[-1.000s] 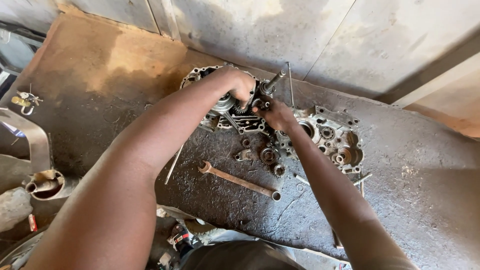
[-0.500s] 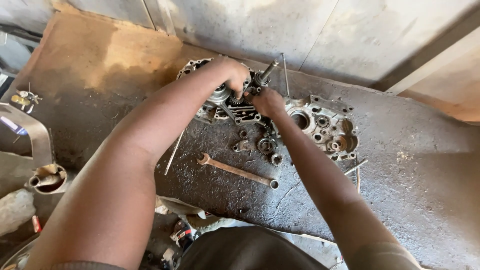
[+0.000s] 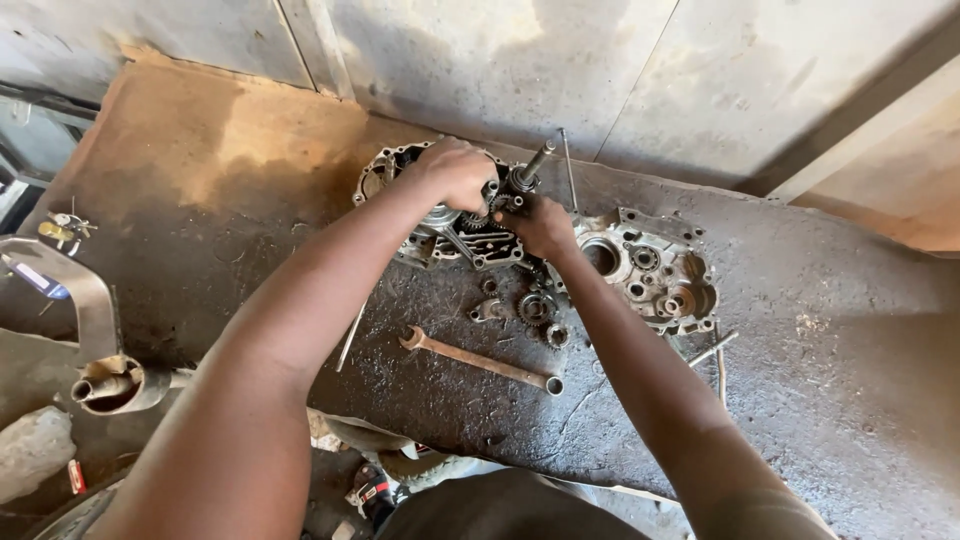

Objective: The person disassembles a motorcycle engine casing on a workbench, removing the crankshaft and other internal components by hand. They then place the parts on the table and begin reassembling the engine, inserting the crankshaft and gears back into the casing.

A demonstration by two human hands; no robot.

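Both hands on engine case (image 3: 470, 235).
Left hand (image 3: 455, 175) grips gears, right hand (image 3: 540, 225) clasps shaft; spanner (image 3: 480, 358), loose gear (image 3: 535, 307) near.

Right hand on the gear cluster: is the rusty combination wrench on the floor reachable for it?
Probably yes. The rusty combination wrench lies bare on the dark floor, just nearer the person than the right hand; only loose small gears lie between, nothing covers it.
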